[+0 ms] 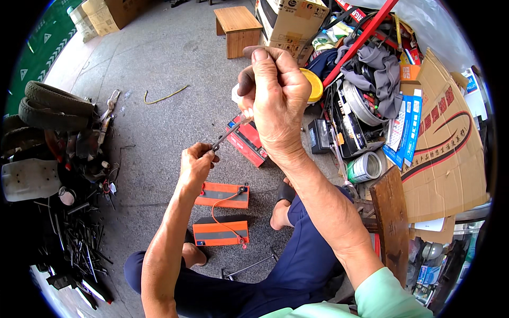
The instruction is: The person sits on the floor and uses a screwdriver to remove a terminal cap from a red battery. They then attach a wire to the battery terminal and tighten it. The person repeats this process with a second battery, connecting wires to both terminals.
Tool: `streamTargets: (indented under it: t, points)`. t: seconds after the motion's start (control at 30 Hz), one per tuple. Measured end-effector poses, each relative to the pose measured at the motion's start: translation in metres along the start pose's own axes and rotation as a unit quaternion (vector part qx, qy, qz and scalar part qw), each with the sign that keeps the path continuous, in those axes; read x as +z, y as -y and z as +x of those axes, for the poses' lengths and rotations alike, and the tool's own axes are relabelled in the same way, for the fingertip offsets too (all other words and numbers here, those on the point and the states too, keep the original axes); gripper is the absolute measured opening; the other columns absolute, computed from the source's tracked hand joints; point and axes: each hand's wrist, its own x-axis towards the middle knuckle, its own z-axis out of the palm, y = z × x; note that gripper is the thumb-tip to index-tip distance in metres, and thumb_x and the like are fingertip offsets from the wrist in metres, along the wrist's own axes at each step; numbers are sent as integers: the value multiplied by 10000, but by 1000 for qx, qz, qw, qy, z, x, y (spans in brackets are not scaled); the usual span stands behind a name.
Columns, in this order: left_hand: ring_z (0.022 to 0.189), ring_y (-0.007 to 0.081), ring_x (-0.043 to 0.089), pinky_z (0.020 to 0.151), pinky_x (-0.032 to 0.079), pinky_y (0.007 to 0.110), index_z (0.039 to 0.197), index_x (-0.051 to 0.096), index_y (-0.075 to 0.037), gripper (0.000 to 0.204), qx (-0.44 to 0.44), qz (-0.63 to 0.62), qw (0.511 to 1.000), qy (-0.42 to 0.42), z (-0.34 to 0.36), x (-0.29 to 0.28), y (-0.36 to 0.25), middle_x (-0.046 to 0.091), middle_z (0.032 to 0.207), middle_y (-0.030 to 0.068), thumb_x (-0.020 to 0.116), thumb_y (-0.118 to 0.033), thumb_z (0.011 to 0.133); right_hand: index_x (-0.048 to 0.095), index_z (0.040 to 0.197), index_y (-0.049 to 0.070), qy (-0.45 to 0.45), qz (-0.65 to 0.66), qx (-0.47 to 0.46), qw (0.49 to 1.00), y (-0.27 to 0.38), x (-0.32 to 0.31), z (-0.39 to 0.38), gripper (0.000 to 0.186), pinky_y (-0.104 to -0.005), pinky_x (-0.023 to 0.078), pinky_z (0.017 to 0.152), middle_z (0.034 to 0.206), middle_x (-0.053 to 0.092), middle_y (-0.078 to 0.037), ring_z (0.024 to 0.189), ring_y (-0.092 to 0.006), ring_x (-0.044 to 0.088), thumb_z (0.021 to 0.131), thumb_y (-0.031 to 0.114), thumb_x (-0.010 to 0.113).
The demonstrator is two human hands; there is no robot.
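Observation:
My right hand (274,98) is closed around the pale handle of a screwdriver-like tool (229,133), held up at centre. My left hand (196,164) pinches a small dark piece at the far end of the tool's metal shaft; the piece is too small to name. Behind the tool lies a red battery (249,148). Below my hands, an orange-and-grey battery (217,196) and a second orange-and-grey battery (212,238) lie on the floor, with an orange cable (214,214) running between them.
Old tyres (55,106) and dark parts crowd the left. A wooden stool (237,26) stands behind. The right holds cartons, a cluttered pile, a yellow lid (316,85), a metal can (366,169), a wooden board (388,222) and flattened cardboard (445,153). Metal rods (249,270) lie near my legs.

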Motion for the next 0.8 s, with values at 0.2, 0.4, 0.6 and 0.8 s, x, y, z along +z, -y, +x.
streamTargets:
  t: [0.2,0.4,0.6,0.8]
  points:
    - [664,109,537,642,438,251,993,600,49,216,-2,4,1000,5,-1,0,-2,643,763,83,542,-86,835,541,851,16,-8,9,6,1000,2,1,-1,154,-189,343,385,556,504,8,454,-36,476,948,120,483]
    - [668,106,526,650,434,252,989,604,48,218,-6,14,1000,1,-3,1,-4,646,767,79,538,-88,831,559,906,20,-1,-6,-2,1000,-3,2,-2,169,-192,338,369,585,529,-22,434,-40,451,952,167,490]
    - [668,106,524,652,432,252,990,605,51,230,-6,17,1000,4,-3,0,-4,644,766,77,533,-98,830,569,921,20,3,-20,-9,1000,-8,2,-3,189,-191,337,359,597,546,-36,421,-40,439,952,191,495]
    - [665,118,535,635,436,257,973,610,58,223,-1,25,1000,-4,-1,1,0,644,766,79,535,-85,819,569,930,24,23,-1,-10,1000,-9,5,-6,167,-184,325,363,578,538,-27,429,-29,436,950,173,497]
